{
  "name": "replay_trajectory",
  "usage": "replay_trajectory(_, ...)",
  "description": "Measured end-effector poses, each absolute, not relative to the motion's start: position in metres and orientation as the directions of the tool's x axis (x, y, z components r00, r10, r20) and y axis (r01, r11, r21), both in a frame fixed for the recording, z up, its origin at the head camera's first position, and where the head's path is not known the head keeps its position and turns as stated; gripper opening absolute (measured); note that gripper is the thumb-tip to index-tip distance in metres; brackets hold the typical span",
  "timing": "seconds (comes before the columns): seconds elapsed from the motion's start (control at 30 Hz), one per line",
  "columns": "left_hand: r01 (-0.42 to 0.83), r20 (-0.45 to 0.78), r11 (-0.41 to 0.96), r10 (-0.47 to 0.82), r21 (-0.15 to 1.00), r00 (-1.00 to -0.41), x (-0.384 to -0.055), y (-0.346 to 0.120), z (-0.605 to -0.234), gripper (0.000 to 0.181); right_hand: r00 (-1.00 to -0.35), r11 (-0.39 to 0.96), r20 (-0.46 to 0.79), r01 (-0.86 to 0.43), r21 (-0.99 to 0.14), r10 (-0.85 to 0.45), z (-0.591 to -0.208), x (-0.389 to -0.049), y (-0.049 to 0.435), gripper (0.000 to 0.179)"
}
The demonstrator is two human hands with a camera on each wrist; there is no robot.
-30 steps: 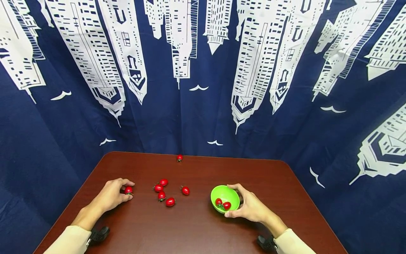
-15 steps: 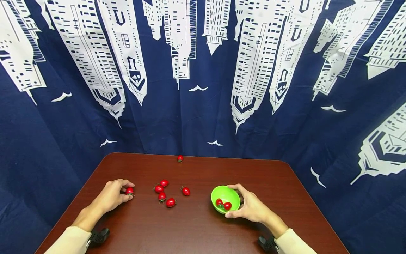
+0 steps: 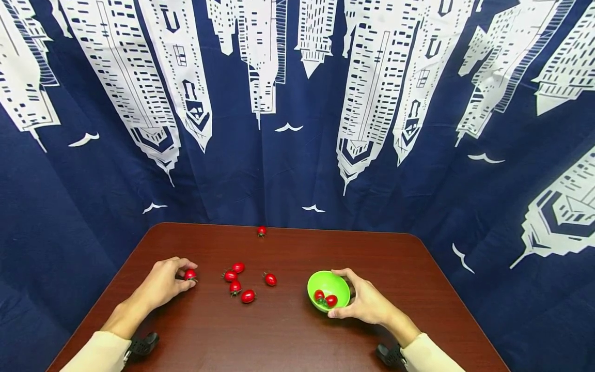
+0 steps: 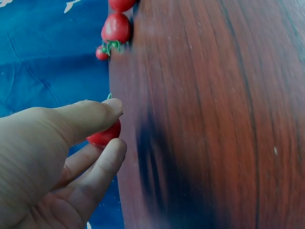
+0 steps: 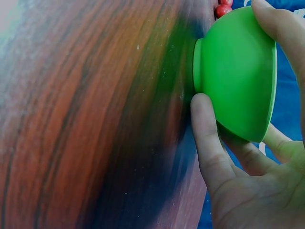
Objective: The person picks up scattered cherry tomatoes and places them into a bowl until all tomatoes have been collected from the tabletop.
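Observation:
My left hand (image 3: pixel 162 284) pinches a red cherry tomato (image 3: pixel 190 275) between thumb and fingers, low over the left part of the table. In the left wrist view the thumb covers part of this tomato (image 4: pixel 106 135), and its green stem pokes out behind. My right hand (image 3: pixel 367 299) grips a green bowl (image 3: pixel 341 281) by its side, thumb at the near rim and fingers round the far side. Two cherry tomatoes (image 3: pixel 331 301) lie inside the bowl. The right wrist view shows the bowl's outer wall (image 5: pixel 238 76) with fingers (image 5: pixel 207 129) beneath it.
Several cherry tomatoes lie loosely grouped mid-table, among them a front one (image 3: pixel 248 296) and one to the right (image 3: pixel 270 279). Another tomato (image 3: pixel 262 231) sits at the far edge. The brown table (image 3: pixel 288 341) ends before a dark blue curtain (image 3: pixel 260 175) with white buildings.
My left hand has risen slightly with the pinched tomato. The right hand, the bowl and the other tomatoes stay in place; the head view has shifted a little.

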State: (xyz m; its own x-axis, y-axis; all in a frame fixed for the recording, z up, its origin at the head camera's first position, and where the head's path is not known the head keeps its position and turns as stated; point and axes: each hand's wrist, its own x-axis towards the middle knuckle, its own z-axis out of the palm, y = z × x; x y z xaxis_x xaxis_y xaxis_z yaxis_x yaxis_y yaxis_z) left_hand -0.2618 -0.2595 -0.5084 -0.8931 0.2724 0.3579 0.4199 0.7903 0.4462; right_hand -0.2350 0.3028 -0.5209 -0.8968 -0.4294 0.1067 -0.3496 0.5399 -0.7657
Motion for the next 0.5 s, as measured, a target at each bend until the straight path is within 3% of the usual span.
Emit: replay_trajectory(0.5,0.492,0.427,0.755,0.308,0.434,-0.85,-0.26,-0.233,-0.493,0.037,-0.897,0.577,0.107,-0.363,-0.732,-0.428,-0.517,-0.234,0.301,0.103)
